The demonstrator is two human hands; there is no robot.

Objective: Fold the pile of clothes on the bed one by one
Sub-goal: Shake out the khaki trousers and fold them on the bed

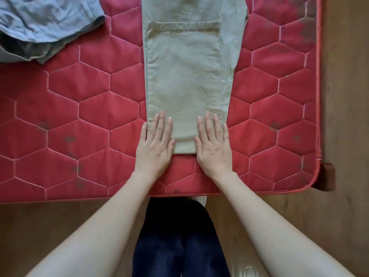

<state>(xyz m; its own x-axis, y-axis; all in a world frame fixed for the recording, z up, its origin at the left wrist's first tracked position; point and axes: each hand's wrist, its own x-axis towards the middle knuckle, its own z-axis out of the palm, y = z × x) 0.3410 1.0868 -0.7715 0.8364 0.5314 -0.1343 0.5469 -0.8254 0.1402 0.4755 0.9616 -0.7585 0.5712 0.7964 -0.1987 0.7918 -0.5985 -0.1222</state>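
A: Fingers straight, close together, lying flat. Both hands the same.

B: Where?

A: Left hand and right hand press the near end of the pale khaki folded cotton trousers, one at each corner, heels on the red quilted hexagon-stitched mattress.

B: Trousers lie how?

A: Lengthwise, running away from the person, mid-mattress.

B: The rest?

A: Crumpled grey-blue clothes pile, far left corner, well apart. Wooden floor beyond.
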